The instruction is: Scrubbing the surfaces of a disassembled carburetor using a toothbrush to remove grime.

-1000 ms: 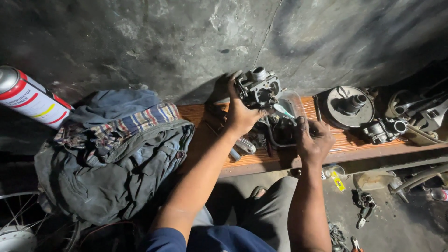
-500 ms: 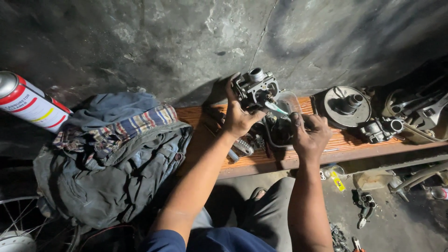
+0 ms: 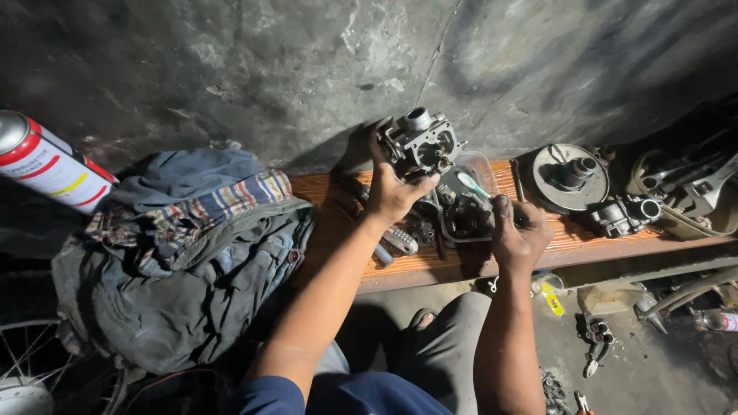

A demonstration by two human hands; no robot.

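Note:
My left hand grips a grey metal carburetor and holds it up above a wooden bench, close to the concrete wall. My right hand rests fingers-down at the edge of a clear plastic container full of dark small parts. A screwdriver with a pale green handle lies in the container, just left of that hand. Whether the right fingers pinch anything is hidden.
A pile of clothes covers the bench's left end. A red and white spray can stands far left. A round metal engine cover and other parts lie right. Pliers sit on the floor.
My left hand has lifted the carburetor slightly higher toward the wall. My right hand has stayed at the plastic container.

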